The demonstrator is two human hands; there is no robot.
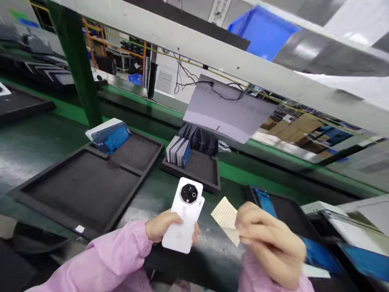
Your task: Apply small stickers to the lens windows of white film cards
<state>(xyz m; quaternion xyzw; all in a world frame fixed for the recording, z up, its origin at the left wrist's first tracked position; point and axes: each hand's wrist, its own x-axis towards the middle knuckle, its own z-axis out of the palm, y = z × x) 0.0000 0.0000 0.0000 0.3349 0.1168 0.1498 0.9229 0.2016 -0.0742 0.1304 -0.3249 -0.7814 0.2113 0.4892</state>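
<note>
My left hand (162, 226) is wrapped round a white smartphone (182, 219), its back and round black camera block facing me. A second white edge shows behind the phone on its right side; what it belongs to is hidden. My right hand (270, 239) is slightly blurred, thumb and fingers pinched together. Just left of those fingertips is a pale yellow sticker sheet (224, 217) with rows of small reddish marks. The fingers overlap its right edge, and I cannot tell whether they grip the sheet or some small piece in front of it.
On the green bench, a large black tray (82, 190) holds blue-and-white panels (112, 136) at its back. A smaller black tray (205, 168) has several upright thin panels (178, 151). More trays and blue-filmed panels (322, 255) lie right. A monitor (227, 105) hangs beneath the shelf beam (194, 44).
</note>
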